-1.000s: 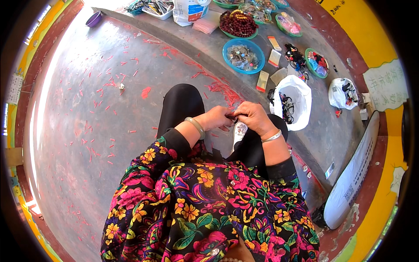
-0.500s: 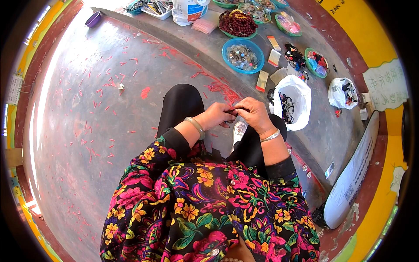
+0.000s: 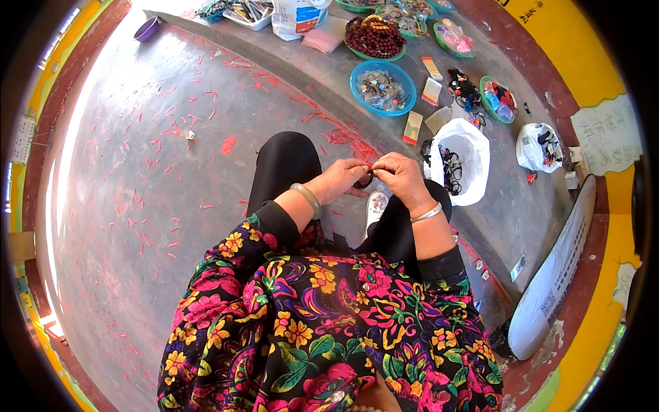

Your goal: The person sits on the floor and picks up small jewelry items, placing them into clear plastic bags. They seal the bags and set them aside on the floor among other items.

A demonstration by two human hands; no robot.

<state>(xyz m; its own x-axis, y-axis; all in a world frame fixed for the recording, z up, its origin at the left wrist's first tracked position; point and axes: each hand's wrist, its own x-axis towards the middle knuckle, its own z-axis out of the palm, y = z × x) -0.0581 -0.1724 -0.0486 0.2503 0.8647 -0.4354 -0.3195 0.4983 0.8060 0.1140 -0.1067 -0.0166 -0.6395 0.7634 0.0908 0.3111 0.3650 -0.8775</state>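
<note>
The left hand and the right hand met in front of the body, above the gap between the two knees. The left hand was curled, its thumb and fingers grasping a thin black looped item. The right hand pinched the same item between thumb and fingertips at its upper end. The item was therefore located between the two hands, partly covered by the fingers; its exact form was too small to tell.

A pale bangle encircled the left wrist, and a silver bangle encircled the right. A white patterned shoe was visible below the hands.

To the right of the right hand, a white bag stood open, with black looped pieces inside. A smaller white bag stood farther right, also holding dark pieces. Beyond the hands, a blue basin contained small clear packets. Narrow cartons lay just beside the basin. A pile of dark red beads filled a green basin behind it. Red scraps were scattered across the grey floor.
</note>
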